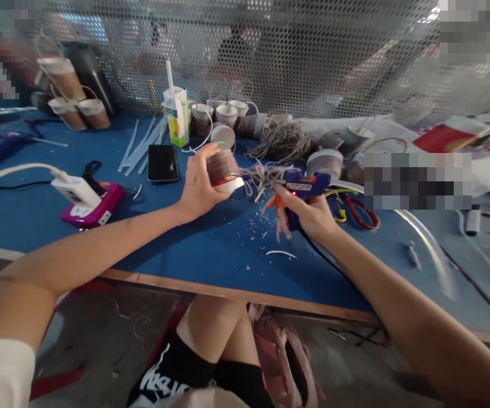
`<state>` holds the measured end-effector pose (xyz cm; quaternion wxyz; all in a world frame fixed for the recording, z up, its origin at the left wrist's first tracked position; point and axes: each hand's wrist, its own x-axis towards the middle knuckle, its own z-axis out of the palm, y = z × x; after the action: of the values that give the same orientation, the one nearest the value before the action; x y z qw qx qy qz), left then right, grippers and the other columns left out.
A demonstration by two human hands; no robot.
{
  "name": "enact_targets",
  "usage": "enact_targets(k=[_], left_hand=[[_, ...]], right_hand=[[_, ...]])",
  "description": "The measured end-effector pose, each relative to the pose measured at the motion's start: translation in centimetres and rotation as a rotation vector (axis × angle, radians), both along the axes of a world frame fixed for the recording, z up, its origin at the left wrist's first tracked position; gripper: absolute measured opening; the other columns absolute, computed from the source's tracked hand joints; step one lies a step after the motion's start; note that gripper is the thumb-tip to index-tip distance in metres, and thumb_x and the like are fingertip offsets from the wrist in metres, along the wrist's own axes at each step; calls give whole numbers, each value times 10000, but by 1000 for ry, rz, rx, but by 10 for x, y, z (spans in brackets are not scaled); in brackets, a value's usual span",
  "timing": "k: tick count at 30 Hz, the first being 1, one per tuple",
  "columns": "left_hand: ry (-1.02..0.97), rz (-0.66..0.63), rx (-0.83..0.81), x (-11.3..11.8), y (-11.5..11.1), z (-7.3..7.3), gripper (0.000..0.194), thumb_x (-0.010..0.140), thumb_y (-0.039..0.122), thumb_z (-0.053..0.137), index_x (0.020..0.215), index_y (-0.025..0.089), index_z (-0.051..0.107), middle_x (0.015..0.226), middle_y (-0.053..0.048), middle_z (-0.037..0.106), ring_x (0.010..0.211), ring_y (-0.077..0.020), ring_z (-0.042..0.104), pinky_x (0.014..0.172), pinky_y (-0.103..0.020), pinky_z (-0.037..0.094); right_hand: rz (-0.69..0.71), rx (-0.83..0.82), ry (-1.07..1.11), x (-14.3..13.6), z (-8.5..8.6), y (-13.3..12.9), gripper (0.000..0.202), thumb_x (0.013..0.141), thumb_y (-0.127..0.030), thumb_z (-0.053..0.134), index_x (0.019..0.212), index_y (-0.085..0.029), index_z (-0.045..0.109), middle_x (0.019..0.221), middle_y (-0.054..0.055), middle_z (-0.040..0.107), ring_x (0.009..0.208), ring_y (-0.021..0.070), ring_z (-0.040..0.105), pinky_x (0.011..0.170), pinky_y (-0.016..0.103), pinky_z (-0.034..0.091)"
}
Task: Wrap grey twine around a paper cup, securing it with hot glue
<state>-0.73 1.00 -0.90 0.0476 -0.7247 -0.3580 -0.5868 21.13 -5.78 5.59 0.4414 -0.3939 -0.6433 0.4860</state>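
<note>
Holding cup (222,165), glue gun (318,183) — hands (199,182) (318,218) apart, inside table edge (155,283)

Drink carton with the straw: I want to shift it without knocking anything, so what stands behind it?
Behind the drink carton, several cups show past its right side, with a perforated screen farther back. Whatever its body covers cannot be seen.
</note>
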Motion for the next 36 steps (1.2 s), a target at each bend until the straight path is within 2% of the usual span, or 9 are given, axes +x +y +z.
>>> enact_targets(k=[7, 13, 22, 31, 36], left_hand=[[-1, -32, -50, -2, 0, 2, 878, 631, 577, 803, 1304, 259, 336, 1338, -112, 463, 1314, -356, 428, 1126, -580, 338], [-17, -91, -91, -5, -2, 3, 830, 673, 594, 760, 1306, 286, 321, 1322, -112, 481, 1318, -330, 431, 1105, -573, 381], [-5, -65, -32, -7, -1, 4, 815, 669, 650, 737, 1285, 265, 368, 1328, -125, 487, 1300, -320, 466, 1072, -517, 439], [-9, -117, -28, -8, 0, 3, 857, 672, 614, 761, 1324, 262, 331, 1365, -122, 456, 1317, -315, 463, 1103, -488, 414], [-7, -136, -45, -11, 4, 0, 879, 661, 633, 760, 1332, 274, 320, 1393, -126, 434, 1326, -322, 456, 1108, -506, 402]], right_hand=[[2, 4, -34, -4, -1, 1, 446, 725, -610, 707, 627, -181, 631, 359, -44, 490, 267, 109, 457, 293, 250, 442], [-33, 10, -71, -1, -3, 4, 444, 759, -597, 683, 615, -180, 641, 351, -41, 490, 270, 108, 464, 293, 245, 437], [-109, -11, -57, 7, -5, 8, 448, 784, -595, 661, 628, -176, 627, 360, -35, 466, 263, 134, 463, 252, 273, 409], [-219, -38, -118, 10, -5, 14, 495, 717, -658, 679, 586, -184, 622, 354, -38, 458, 272, 74, 408, 278, 221, 373], [-180, -67, -40, 12, -3, 11, 462, 760, -640, 644, 614, -203, 618, 357, -37, 452, 283, 94, 425, 264, 236, 361]])
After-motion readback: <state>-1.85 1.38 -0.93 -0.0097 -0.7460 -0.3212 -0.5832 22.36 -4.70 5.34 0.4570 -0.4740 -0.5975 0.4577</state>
